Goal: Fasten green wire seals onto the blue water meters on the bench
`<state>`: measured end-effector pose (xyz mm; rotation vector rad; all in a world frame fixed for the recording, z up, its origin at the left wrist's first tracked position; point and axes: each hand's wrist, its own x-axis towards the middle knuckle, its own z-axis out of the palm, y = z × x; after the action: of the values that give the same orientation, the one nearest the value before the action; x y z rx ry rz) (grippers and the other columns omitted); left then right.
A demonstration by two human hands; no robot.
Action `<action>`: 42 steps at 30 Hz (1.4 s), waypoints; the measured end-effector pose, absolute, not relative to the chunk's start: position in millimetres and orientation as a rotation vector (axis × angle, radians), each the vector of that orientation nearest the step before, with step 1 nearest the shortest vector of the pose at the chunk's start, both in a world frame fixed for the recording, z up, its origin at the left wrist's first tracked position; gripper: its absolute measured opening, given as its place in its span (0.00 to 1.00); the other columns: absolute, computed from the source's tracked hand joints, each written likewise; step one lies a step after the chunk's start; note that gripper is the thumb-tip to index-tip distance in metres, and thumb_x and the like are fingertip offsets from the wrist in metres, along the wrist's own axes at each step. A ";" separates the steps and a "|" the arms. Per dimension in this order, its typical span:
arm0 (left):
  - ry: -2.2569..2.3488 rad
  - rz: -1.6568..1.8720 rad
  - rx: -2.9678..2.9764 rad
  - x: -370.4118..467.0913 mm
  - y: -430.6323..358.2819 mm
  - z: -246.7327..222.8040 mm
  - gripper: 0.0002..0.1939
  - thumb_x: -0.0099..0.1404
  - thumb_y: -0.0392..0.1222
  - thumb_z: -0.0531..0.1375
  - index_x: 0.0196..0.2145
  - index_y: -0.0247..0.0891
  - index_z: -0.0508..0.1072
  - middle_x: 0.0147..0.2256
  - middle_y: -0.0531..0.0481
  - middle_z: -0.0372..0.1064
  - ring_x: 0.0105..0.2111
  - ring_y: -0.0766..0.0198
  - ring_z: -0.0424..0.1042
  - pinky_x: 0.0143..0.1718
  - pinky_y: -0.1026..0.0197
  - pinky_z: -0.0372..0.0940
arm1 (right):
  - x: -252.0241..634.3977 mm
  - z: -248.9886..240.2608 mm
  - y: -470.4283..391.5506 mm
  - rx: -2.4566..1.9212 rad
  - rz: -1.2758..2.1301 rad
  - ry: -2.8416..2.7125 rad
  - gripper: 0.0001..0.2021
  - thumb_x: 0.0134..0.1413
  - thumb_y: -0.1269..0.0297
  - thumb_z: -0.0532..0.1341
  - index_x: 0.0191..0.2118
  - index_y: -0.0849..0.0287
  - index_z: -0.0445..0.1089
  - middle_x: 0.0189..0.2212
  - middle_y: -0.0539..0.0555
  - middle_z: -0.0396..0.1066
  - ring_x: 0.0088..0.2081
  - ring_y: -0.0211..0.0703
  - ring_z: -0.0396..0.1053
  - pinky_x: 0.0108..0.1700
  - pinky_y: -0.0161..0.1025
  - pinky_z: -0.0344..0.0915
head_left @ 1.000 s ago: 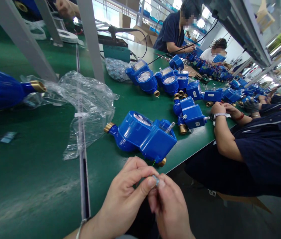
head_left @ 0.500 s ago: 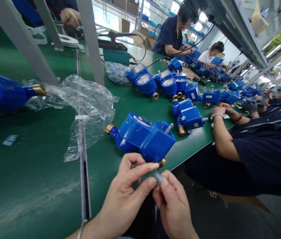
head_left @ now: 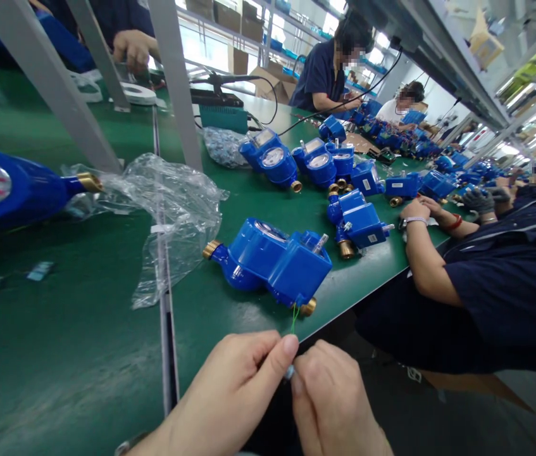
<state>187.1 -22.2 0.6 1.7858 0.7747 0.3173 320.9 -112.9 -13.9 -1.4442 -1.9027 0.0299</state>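
A blue meter (head_left: pixel 272 263) with brass ends lies on the green table near its front edge. From its lower right corner a thin green wire (head_left: pixel 294 320) runs down to my fingers. My left hand (head_left: pixel 243 380) pinches the wire between thumb and forefinger. Close beside it, my right hand (head_left: pixel 331 392) has its fingers curled around a small pale-blue piece (head_left: pixel 289 372), mostly hidden between the two hands.
Clear plastic bags (head_left: pixel 177 209) lie across a slot (head_left: pixel 167 342) in the table. At the left is another blue meter (head_left: pixel 6 183). Several meters (head_left: pixel 317 161) stand behind. A person's arm (head_left: pixel 426 259) rests at the right edge. Grey posts (head_left: pixel 175 82) rise at the back left.
Both hands have moved slightly down, away from the meter, and the green wire now shows stretched between it and my fingers. The left fingers have closed in. The view has shifted slightly.
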 end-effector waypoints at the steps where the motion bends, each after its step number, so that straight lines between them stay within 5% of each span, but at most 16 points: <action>1: 0.791 0.248 1.829 186.6 -22.4 0.1 0.24 0.68 0.54 0.46 0.19 0.37 0.56 0.20 0.57 0.50 0.21 0.69 0.52 0.22 0.65 0.47 | 322.1 -15.8 -113.6 -1.461 -0.050 -1.928 0.07 0.55 0.76 0.49 0.35 0.62 0.62 0.25 0.54 0.65 0.27 0.41 0.60 0.31 0.40 0.57; 5: 0.795 0.160 1.931 186.6 -27.8 -3.3 0.22 0.69 0.52 0.45 0.21 0.38 0.59 0.21 0.57 0.57 0.22 0.68 0.56 0.24 0.65 0.49 | 320.7 -27.4 -115.2 -1.480 -0.107 -1.893 0.06 0.55 0.75 0.50 0.34 0.61 0.63 0.24 0.54 0.64 0.27 0.41 0.58 0.32 0.40 0.56; 10: 0.759 0.419 2.065 188.1 -33.5 -7.6 0.20 0.69 0.48 0.45 0.23 0.38 0.62 0.24 0.54 0.61 0.26 0.65 0.62 0.28 0.65 0.53 | 305.1 -37.0 -112.0 -1.358 1.019 -1.039 0.14 0.61 0.65 0.43 0.24 0.55 0.51 0.14 0.43 0.47 0.16 0.33 0.46 0.20 0.33 0.47; 12: 0.735 0.455 2.085 188.5 -30.2 -8.7 0.20 0.69 0.47 0.45 0.22 0.38 0.63 0.24 0.54 0.61 0.26 0.66 0.62 0.29 0.65 0.53 | 301.0 -38.9 -112.2 -1.325 1.210 -0.871 0.15 0.62 0.63 0.41 0.24 0.55 0.51 0.13 0.42 0.46 0.16 0.33 0.44 0.19 0.33 0.48; 15: 0.726 0.437 1.990 189.7 -23.0 -8.2 0.21 0.69 0.48 0.46 0.21 0.37 0.61 0.21 0.57 0.57 0.23 0.68 0.59 0.26 0.66 0.52 | 301.7 -42.4 -114.7 -1.519 0.697 -1.212 0.08 0.61 0.64 0.49 0.33 0.59 0.62 0.24 0.51 0.64 0.27 0.39 0.61 0.30 0.37 0.58; 18: 0.704 0.367 1.823 191.8 -20.3 -6.0 0.23 0.69 0.51 0.45 0.20 0.37 0.60 0.20 0.57 0.55 0.23 0.68 0.57 0.25 0.67 0.53 | 306.6 -45.4 -114.8 -1.530 0.093 -1.535 0.08 0.57 0.70 0.53 0.43 0.59 0.63 0.32 0.55 0.67 0.34 0.43 0.63 0.37 0.41 0.59; 20: 0.686 0.345 1.779 193.0 -21.5 -4.6 0.23 0.69 0.51 0.45 0.21 0.37 0.61 0.21 0.57 0.57 0.23 0.68 0.58 0.26 0.68 0.54 | 308.5 -44.7 -112.7 -1.515 0.221 -1.516 0.05 0.58 0.70 0.52 0.36 0.59 0.63 0.27 0.53 0.65 0.29 0.40 0.62 0.33 0.39 0.58; 23: 0.720 0.382 1.865 193.9 -22.8 -2.5 0.22 0.69 0.48 0.47 0.20 0.37 0.63 0.21 0.57 0.59 0.23 0.69 0.60 0.27 0.68 0.53 | 306.8 -40.5 -109.5 -1.434 0.925 -1.126 0.14 0.63 0.64 0.44 0.26 0.57 0.55 0.16 0.44 0.53 0.18 0.33 0.51 0.22 0.33 0.52; 25: 0.731 0.395 1.912 194.1 -21.1 -1.6 0.22 0.69 0.47 0.48 0.19 0.36 0.64 0.20 0.57 0.60 0.23 0.69 0.60 0.27 0.67 0.53 | 304.2 -39.6 -109.2 -1.416 1.078 -1.012 0.16 0.64 0.61 0.42 0.26 0.56 0.54 0.15 0.43 0.50 0.16 0.33 0.49 0.21 0.32 0.51; 28: 0.711 0.381 1.815 195.0 -16.8 -3.1 0.23 0.68 0.49 0.47 0.20 0.36 0.65 0.21 0.56 0.60 0.23 0.68 0.60 0.27 0.67 0.54 | 303.3 -44.6 -110.8 -1.587 0.452 -1.342 0.08 0.62 0.65 0.48 0.36 0.60 0.62 0.26 0.52 0.65 0.27 0.39 0.62 0.31 0.37 0.60; 31: 0.695 0.341 1.681 197.1 -15.8 -7.0 0.23 0.68 0.51 0.46 0.22 0.36 0.65 0.22 0.55 0.61 0.24 0.66 0.60 0.27 0.67 0.56 | 307.4 -51.5 -110.3 -1.598 -0.156 -1.610 0.08 0.59 0.70 0.52 0.43 0.61 0.63 0.30 0.56 0.67 0.32 0.44 0.64 0.35 0.42 0.61; 38: 0.733 0.390 1.837 199.2 -18.1 -6.7 0.21 0.69 0.47 0.47 0.21 0.37 0.66 0.21 0.56 0.64 0.24 0.67 0.62 0.29 0.67 0.56 | 306.9 -45.3 -102.3 -1.543 0.807 -1.205 0.18 0.66 0.63 0.39 0.27 0.57 0.57 0.15 0.43 0.50 0.15 0.33 0.50 0.19 0.31 0.53; 42: 0.738 0.374 1.753 199.0 -14.0 -9.8 0.22 0.69 0.50 0.46 0.24 0.36 0.67 0.24 0.54 0.64 0.26 0.66 0.63 0.29 0.67 0.57 | 306.8 -49.6 -104.1 -1.646 0.325 -1.407 0.09 0.62 0.66 0.48 0.40 0.61 0.64 0.29 0.54 0.67 0.31 0.40 0.65 0.34 0.38 0.62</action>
<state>199.0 -14.0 -9.8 1.7526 0.7383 0.3743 306.8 -104.1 -49.6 -1.6462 -1.4068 0.3251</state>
